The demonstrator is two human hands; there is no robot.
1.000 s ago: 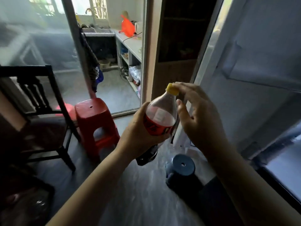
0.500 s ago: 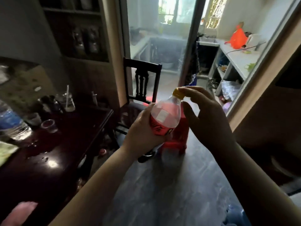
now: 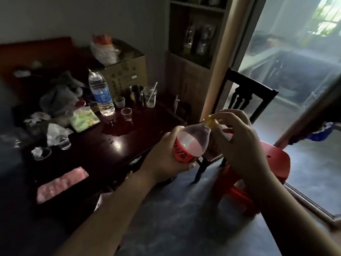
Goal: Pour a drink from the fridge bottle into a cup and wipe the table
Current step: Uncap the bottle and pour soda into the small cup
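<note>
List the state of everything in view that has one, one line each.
Soda bottle: tilted, in the air, partly full, cap on.
Yellow cap: on the neck, pinched by fingers.
Left hand: wrapped round the soda bottle.
Right hand: pinching the yellow cap.
Water bottle: upright on the table.
Small clear cup: upright, looks empty.
Red puddle: unwiped.
Pink cloth: flat, untouched.

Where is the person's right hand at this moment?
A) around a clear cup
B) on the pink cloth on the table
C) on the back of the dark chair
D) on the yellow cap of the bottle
D: the right hand has its fingers pinching the yellow cap of the bottle, which the left hand grips around its body.
</note>
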